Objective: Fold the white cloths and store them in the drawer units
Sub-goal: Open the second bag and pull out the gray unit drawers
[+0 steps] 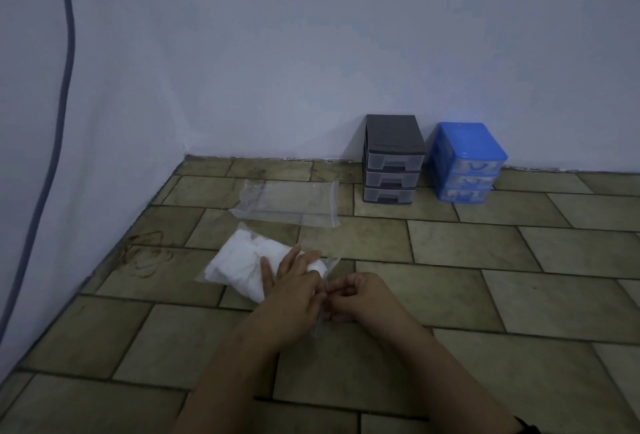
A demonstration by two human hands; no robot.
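On the tiled floor (450, 246), my left hand (294, 281) lies with fingers spread on a clear bag (332, 262) of white cloths (239, 260), while my right hand (360, 295) pinches the bag's open edge. Beyond the bag lies a flat empty bag (287, 203). Farther off, right of the bag, a grey drawer unit (393, 160) and a blue drawer unit (465, 163) stand against the wall (311, 52), drawers closed.

Pale bluish walls (311, 35), olive tiled floor (485, 260) (stained), dim light
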